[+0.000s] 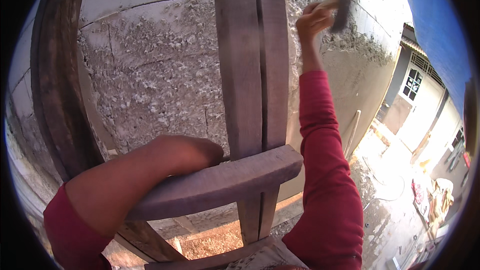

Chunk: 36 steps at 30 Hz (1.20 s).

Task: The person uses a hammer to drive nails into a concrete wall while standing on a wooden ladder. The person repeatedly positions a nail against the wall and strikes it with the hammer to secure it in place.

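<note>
High up on the right, my right hand (pixel 315 19) grips the pale wooden handle of a hammer (pixel 342 9). Its long dark head is slightly blurred and is held close in front of the wall (pixel 155 77). Rough, lumpy grey mortar covers part of that wall, with pale blocks bare above it. My left arm reaches over a wooden crossbar (pixel 225 182), and my left hand (pixel 207 151) bends down behind it, close to an upright double wooden post (pixel 250 70). The fingers of that hand are hidden.
A dark, thick wooden post (pixel 60 80) rises on the left. Lower timbers (pixel 150 242) cross beneath me, with rubble below. To the right, down on the ground, are a heap of cloth (pixel 440 200), a thin cable and a building with a white door (pixel 417 115). A stick leans against the wall.
</note>
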### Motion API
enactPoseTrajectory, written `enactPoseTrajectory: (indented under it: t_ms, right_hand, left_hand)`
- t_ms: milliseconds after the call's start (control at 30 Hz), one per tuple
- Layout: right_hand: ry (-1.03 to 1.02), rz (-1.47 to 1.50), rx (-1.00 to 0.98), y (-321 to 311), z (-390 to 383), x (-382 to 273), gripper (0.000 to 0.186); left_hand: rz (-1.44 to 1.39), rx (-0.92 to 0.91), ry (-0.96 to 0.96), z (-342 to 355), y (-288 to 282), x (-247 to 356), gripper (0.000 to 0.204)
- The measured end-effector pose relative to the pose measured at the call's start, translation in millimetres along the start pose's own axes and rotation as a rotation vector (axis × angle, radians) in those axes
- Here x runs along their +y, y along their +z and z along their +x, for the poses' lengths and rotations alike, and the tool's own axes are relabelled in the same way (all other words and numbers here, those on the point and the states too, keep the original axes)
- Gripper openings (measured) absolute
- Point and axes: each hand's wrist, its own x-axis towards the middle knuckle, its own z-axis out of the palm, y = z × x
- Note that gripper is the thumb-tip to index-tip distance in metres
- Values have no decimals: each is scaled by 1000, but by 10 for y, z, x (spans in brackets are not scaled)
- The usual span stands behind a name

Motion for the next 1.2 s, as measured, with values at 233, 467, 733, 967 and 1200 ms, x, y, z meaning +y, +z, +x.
enactPoseTrajectory:
  t_ms: [233,467,733,967,1200]
  right_hand:
    - [1244,-374,-388,-642,-895,407,69]
    - [362,61,-232,-424,133,-335,68]
    - [830,-762,-356,-1131,-1514,889,73]
    - [940,-334,-426,-996,-963,419,67]
    - [-78,157,-36,-417,468,-250,68]
  left_hand:
    - [85,-35,53,214,-152,13,49]
    - [58,27,8,111,22,-81,45]
    - [85,-44,109,332,-34,0,46]
    - [41,-12,102,287,-59,-77,47]
    - [16,-64,30,143,-38,8,46]
